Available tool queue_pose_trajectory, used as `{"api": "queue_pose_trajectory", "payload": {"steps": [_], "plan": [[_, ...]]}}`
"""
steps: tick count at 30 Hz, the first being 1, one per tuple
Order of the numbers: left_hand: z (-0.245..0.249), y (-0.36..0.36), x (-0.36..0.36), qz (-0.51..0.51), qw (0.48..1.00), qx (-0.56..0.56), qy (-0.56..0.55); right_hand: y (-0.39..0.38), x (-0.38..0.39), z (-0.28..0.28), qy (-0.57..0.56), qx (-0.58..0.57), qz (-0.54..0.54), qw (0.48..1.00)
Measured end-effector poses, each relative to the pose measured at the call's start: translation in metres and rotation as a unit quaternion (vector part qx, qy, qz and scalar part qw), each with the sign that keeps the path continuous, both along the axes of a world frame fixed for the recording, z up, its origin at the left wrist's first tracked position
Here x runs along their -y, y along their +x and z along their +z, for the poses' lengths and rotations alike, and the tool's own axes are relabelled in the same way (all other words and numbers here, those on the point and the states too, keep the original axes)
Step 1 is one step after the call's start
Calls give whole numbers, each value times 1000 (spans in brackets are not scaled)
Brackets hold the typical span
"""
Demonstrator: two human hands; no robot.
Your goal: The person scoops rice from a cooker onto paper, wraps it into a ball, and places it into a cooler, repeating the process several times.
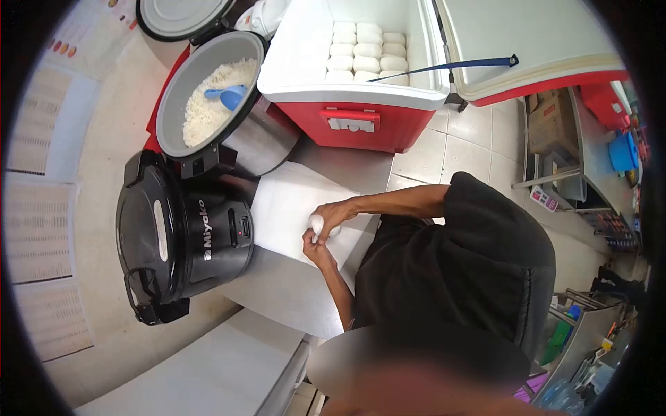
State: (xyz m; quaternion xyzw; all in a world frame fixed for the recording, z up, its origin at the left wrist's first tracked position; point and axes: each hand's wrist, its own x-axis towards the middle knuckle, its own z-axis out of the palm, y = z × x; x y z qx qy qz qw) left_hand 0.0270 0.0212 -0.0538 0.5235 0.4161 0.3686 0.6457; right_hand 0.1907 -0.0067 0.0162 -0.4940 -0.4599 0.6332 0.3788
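One white bundle (317, 223) is found between the fingers of the right hand (334, 213) and the left hand (317, 249), both closed narrowly around it. The fingers cover much of the bundle, so its full outline and contents cannot be made out. Directly under the fingers lies white sheeting (281, 208) on one steel table (277, 274); the number of layers cannot be told. Ahead of the fingers, toward the person's left, stands one black cooker (225, 232) marked Miyako, lid closed. Ahead and toward the right is one open pot (267, 142) of white rice (201, 111), with blue scoop parts (233, 97) resting in it; whether one scoop or two is unclear. Well to the right of the fingers is one red and white cooler (298, 118), its lid (541, 41) open and one blue strap (472, 64) across the opening. About fourteen white packets (367, 50) show inside in three columns; the cooler's walls may hide others. Behind the fingers, the person's head is blurred, and the shelf goods (622, 151) are cut off and indistinct.
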Motion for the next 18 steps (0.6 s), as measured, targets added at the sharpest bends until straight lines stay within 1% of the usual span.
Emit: {"api": "queue_pose_trajectory", "payload": {"steps": [1,3,4,5,7,8,9,10,11,12,13,14,15,16,17,18], "plan": [[-5,-1,-1,-3,1000,-1,1,0,3,1,-6,-46,13,999],[-11,-3,-1,34,999,30,-15,-1,5,4,2,-56,5,998],[-21,-6,-9,-14,999,-16,-29,-2,7,6,7,-67,0,998],[-17,-5,-6,-8,999,-15,-33,-1,9,13,2,-67,5,998],[-6,3,-3,42,996,18,-71,8,-1,29,64,49,87,993],[-3,6,-2,22,1000,-3,-13,8,-11,33,129,172,96,972],[4,15,-3,50,999,2,-17,10,-16,68,173,277,104,939],[11,21,-6,41,998,-42,-18,6,-30,58,336,272,3,902],[16,22,-4,31,995,-89,-21,9,-41,106,319,267,-8,909],[9,19,-4,30,995,-87,-27,21,-48,172,375,280,-7,884],[-3,19,-4,7,980,-177,94,33,-65,218,408,289,-10,866],[-11,18,-2,-17,941,-264,212,46,-60,280,364,340,-18,867],[-9,17,2,-20,942,-265,205,62,-64,318,390,326,-28,861],[-2,18,8,-42,913,-318,250,80,-76,354,399,442,-67,801],[5,20,12,-65,879,-369,294,105,-81,379,386,430,-27,816],[11,23,15,-63,877,-383,282,130,-86,404,370,416,13,831]]}}
